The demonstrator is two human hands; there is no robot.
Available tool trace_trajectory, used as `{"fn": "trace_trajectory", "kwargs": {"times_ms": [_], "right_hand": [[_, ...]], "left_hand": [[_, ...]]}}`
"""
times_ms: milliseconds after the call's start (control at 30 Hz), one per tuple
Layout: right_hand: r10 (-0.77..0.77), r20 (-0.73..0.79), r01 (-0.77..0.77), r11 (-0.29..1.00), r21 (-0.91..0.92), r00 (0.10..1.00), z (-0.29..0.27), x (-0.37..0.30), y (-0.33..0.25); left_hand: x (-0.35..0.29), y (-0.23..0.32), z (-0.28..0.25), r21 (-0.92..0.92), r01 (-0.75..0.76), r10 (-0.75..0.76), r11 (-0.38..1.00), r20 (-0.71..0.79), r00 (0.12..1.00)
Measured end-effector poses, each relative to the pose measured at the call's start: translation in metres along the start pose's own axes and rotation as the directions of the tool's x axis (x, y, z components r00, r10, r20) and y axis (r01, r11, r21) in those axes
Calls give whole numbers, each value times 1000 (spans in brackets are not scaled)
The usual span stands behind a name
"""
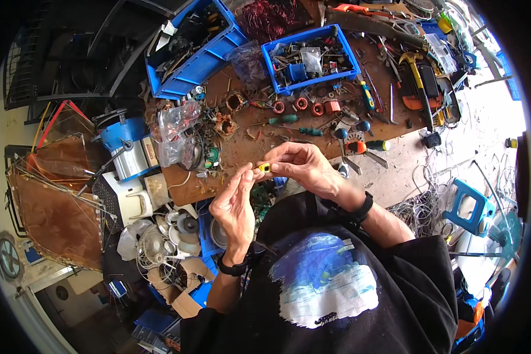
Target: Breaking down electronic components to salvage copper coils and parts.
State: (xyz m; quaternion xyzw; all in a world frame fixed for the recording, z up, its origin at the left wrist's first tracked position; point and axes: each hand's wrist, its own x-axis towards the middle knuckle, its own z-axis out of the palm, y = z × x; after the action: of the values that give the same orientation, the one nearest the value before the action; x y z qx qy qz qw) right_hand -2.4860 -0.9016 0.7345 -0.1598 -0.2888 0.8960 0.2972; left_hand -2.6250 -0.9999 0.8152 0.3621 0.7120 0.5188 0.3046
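Note:
A small yellow part (265,168) with a dark opening sits at the fingertips of both hands, just over the workbench's near edge. My right hand (304,167) pinches it between thumb and fingers from the right. From the left, my left hand (236,207) closes its fingertips on the part's other end, the fingers pressed together and pointing up. The fingers cover much of the part, so its exact kind does not show. On the bench beyond lie green-handled screwdrivers (283,119) and several red copper coils (301,104).
On the wooden workbench (248,141) stand a blue bin of small parts (275,82) and a larger blue crate (209,69). A yellow hammer (418,76) and pliers lie at the right. Left are a blue-and-silver machine (127,150) and fan parts (183,227); right is a blue stool (471,206).

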Motion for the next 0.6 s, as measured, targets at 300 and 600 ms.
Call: {"fn": "trace_trajectory", "kwargs": {"times_ms": [300,600], "right_hand": [[64,12,-65,995,79,998,3,3,1],[4,0,-4,998,65,1000,-1,-2,-1]], "left_hand": [[3,-9,-5,-191,100,-108,976,-31,994],[-2,-2,-3,-97,-38,53,995,155,986]]}}
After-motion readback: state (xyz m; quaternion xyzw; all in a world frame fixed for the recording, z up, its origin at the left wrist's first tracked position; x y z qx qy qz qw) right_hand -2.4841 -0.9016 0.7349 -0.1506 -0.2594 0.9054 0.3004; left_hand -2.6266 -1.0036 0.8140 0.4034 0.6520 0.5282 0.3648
